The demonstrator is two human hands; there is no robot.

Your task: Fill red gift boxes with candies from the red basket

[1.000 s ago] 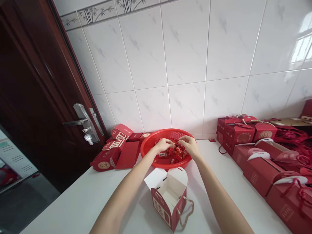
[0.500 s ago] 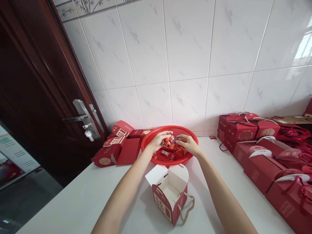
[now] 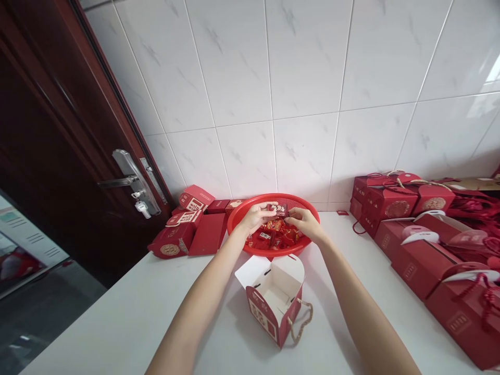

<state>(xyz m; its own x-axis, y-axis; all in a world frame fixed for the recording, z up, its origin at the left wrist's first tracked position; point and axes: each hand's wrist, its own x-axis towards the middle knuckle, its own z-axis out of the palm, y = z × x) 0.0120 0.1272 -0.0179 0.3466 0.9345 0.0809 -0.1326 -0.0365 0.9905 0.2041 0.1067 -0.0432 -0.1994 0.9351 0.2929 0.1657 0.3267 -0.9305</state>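
A small dark red candy packet (image 3: 280,210) with white lettering is held level over the red plastic basket (image 3: 237,229). My left hand (image 3: 255,217) pinches its left end, and my right hand (image 3: 307,223) grips the right end. Below them, several shiny red wrapped candies (image 3: 265,237) lie in the basket. Between my forearms stands an open red gift box (image 3: 262,314), its white inside bare and its flaps spread. A twisted rope handle (image 3: 302,325) hangs from the box's right side.
Red boxes (image 3: 175,240) are stacked left of the basket by the wall. Along the right side of the white table (image 3: 128,317) runs a row of red gift boxes (image 3: 416,260), with red cords (image 3: 471,211) behind. A dark door (image 3: 66,130) with keys is at left.
The dark packet has been turned so its lettering faces me. A shiny red candy seen at my left fingers before no longer shows there. The view has tilted slightly downward.
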